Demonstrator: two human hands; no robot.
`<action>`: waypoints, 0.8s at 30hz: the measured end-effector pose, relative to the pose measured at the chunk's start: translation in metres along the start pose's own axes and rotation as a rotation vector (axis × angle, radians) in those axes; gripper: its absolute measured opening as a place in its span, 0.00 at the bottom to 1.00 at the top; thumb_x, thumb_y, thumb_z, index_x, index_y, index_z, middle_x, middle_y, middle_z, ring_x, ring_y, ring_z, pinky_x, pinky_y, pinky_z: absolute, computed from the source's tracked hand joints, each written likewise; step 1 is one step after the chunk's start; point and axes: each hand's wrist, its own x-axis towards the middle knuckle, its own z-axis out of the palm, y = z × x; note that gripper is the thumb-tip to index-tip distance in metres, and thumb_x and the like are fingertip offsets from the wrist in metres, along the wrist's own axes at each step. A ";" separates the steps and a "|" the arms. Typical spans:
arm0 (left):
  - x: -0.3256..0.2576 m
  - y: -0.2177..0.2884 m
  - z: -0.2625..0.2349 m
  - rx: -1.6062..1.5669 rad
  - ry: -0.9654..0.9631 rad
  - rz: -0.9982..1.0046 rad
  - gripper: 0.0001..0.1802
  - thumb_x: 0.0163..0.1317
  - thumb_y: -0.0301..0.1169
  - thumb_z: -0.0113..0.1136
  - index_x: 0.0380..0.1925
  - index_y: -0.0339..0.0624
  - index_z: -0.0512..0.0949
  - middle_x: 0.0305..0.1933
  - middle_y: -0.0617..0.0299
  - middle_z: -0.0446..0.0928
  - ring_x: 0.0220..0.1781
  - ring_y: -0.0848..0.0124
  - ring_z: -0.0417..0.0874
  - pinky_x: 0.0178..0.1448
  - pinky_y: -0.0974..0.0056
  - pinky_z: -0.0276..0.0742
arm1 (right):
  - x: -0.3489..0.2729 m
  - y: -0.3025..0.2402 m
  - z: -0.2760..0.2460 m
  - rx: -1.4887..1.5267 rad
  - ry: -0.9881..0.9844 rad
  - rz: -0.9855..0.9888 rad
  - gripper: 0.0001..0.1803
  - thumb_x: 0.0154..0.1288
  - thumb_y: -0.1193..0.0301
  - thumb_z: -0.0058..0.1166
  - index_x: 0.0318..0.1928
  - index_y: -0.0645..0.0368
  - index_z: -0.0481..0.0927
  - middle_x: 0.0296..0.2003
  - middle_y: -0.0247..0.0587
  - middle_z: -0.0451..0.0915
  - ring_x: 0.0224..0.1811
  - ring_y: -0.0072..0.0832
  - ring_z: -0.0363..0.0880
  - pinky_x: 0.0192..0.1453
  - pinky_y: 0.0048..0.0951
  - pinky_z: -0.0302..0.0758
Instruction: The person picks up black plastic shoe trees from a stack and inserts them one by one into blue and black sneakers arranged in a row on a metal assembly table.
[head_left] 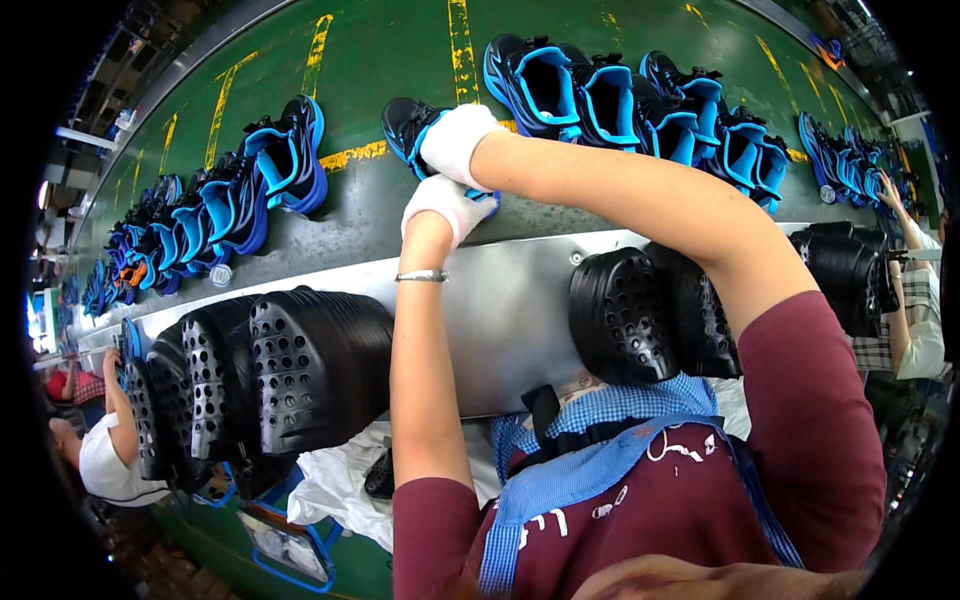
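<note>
A black and bright-blue sneaker (405, 124) rests on the green work surface in front of me, its toe pointing away to the left. My right hand (460, 142), in a white glove, is closed over the sneaker's middle and covers its opening. Lower down, my left hand (446, 208), also gloved in white, is closed at the heel end, where a bit of blue shows beside the fingers. The two gloves touch, and most fingertips are hidden. My right forearm crosses in from the right.
Rows of similar sneakers stand to the left (285, 155) and right (545, 85). Stacks of black perforated sole-shaped pieces sit on the near metal ledge (490, 330), left (290, 370) and right (625, 315). Other people work at both sides; one hand (888, 190) reaches toward sneakers at far right.
</note>
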 end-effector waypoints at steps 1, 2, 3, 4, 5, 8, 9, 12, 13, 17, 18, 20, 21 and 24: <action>0.000 0.000 0.000 0.004 0.003 0.001 0.27 0.52 0.52 0.63 0.41 0.42 0.84 0.45 0.48 0.82 0.47 0.54 0.82 0.54 0.59 0.77 | -0.004 0.000 -0.006 0.000 0.005 0.002 0.14 0.58 0.70 0.54 0.43 0.60 0.84 0.42 0.47 0.85 0.45 0.39 0.85 0.47 0.39 0.80; 0.000 0.002 0.001 0.007 0.009 -0.018 0.26 0.52 0.52 0.62 0.42 0.42 0.84 0.45 0.48 0.82 0.48 0.54 0.82 0.55 0.59 0.77 | -0.009 0.000 -0.014 0.003 -0.055 0.010 0.14 0.58 0.70 0.54 0.43 0.60 0.85 0.42 0.46 0.85 0.45 0.39 0.85 0.46 0.39 0.80; 0.000 0.003 0.001 0.009 0.014 -0.038 0.26 0.53 0.52 0.62 0.43 0.43 0.83 0.46 0.48 0.82 0.49 0.54 0.82 0.55 0.59 0.76 | -0.012 0.001 -0.016 0.007 -0.116 0.019 0.14 0.58 0.70 0.54 0.44 0.59 0.85 0.43 0.46 0.85 0.45 0.39 0.85 0.46 0.38 0.80; 0.001 0.004 0.001 0.009 0.011 -0.037 0.26 0.53 0.52 0.62 0.43 0.43 0.83 0.46 0.48 0.82 0.49 0.54 0.82 0.55 0.59 0.76 | -0.008 0.003 -0.008 0.025 -0.073 0.040 0.13 0.57 0.71 0.55 0.43 0.57 0.85 0.42 0.45 0.85 0.44 0.39 0.85 0.45 0.38 0.80; 0.002 0.003 0.001 0.026 0.009 -0.026 0.26 0.53 0.51 0.62 0.42 0.43 0.84 0.46 0.48 0.82 0.49 0.54 0.82 0.55 0.58 0.76 | -0.009 0.002 -0.010 0.027 -0.080 0.041 0.13 0.57 0.71 0.55 0.43 0.57 0.85 0.42 0.45 0.85 0.44 0.39 0.85 0.45 0.38 0.80; 0.004 -0.001 0.004 0.036 0.040 0.015 0.24 0.52 0.49 0.65 0.36 0.38 0.83 0.36 0.48 0.82 0.38 0.58 0.83 0.47 0.60 0.78 | -0.012 0.004 -0.013 0.044 -0.048 0.006 0.11 0.55 0.75 0.55 0.40 0.61 0.83 0.37 0.51 0.84 0.39 0.44 0.85 0.42 0.37 0.81; 0.005 -0.001 0.006 0.034 0.081 0.044 0.24 0.51 0.48 0.68 0.31 0.34 0.83 0.26 0.49 0.83 0.27 0.63 0.85 0.38 0.62 0.79 | -0.011 0.005 -0.010 0.049 -0.056 0.010 0.11 0.55 0.75 0.55 0.40 0.61 0.83 0.37 0.51 0.84 0.39 0.44 0.85 0.42 0.37 0.81; 0.006 0.011 0.005 0.129 0.079 0.003 0.26 0.51 0.50 0.67 0.36 0.35 0.83 0.33 0.46 0.83 0.37 0.54 0.84 0.45 0.60 0.78 | -0.007 0.015 -0.008 0.060 -0.065 0.029 0.14 0.54 0.72 0.57 0.42 0.60 0.84 0.40 0.46 0.85 0.42 0.41 0.85 0.44 0.39 0.80; 0.006 0.017 0.005 0.172 0.074 -0.057 0.27 0.51 0.50 0.67 0.38 0.35 0.83 0.36 0.45 0.83 0.40 0.52 0.84 0.47 0.59 0.78 | -0.005 0.015 0.002 0.105 0.013 0.061 0.13 0.55 0.72 0.57 0.42 0.59 0.84 0.41 0.46 0.85 0.42 0.40 0.85 0.44 0.39 0.80; -0.002 0.011 0.008 0.193 0.157 0.124 0.24 0.56 0.49 0.62 0.43 0.43 0.83 0.47 0.48 0.81 0.50 0.53 0.81 0.54 0.56 0.76 | -0.015 0.016 -0.004 0.116 0.067 0.011 0.14 0.60 0.64 0.53 0.38 0.59 0.85 0.38 0.47 0.85 0.41 0.43 0.84 0.45 0.39 0.80; -0.005 0.016 0.007 0.231 0.164 0.135 0.25 0.58 0.51 0.58 0.43 0.42 0.82 0.46 0.47 0.81 0.50 0.52 0.81 0.54 0.56 0.76 | -0.020 0.022 -0.009 0.157 0.034 0.014 0.15 0.61 0.62 0.52 0.38 0.59 0.85 0.38 0.48 0.85 0.41 0.43 0.84 0.45 0.40 0.79; -0.005 0.019 0.002 0.311 0.092 0.090 0.25 0.59 0.53 0.55 0.39 0.41 0.82 0.42 0.46 0.81 0.46 0.49 0.81 0.51 0.54 0.75 | -0.038 0.029 -0.022 0.195 0.021 -0.022 0.18 0.63 0.59 0.49 0.38 0.59 0.85 0.38 0.49 0.84 0.40 0.47 0.83 0.45 0.42 0.78; -0.005 0.015 0.000 0.330 0.080 0.088 0.24 0.59 0.52 0.54 0.38 0.41 0.82 0.40 0.45 0.81 0.44 0.48 0.81 0.50 0.53 0.75 | -0.058 0.033 -0.036 0.177 0.001 -0.083 0.18 0.64 0.58 0.47 0.38 0.58 0.84 0.36 0.50 0.83 0.40 0.47 0.82 0.44 0.43 0.78; -0.004 0.008 -0.024 0.361 0.049 0.058 0.18 0.56 0.45 0.57 0.37 0.45 0.83 0.42 0.47 0.81 0.46 0.49 0.81 0.50 0.53 0.76 | -0.131 0.059 -0.067 0.188 0.078 -0.071 0.18 0.66 0.57 0.45 0.36 0.58 0.81 0.33 0.49 0.81 0.39 0.47 0.81 0.42 0.44 0.77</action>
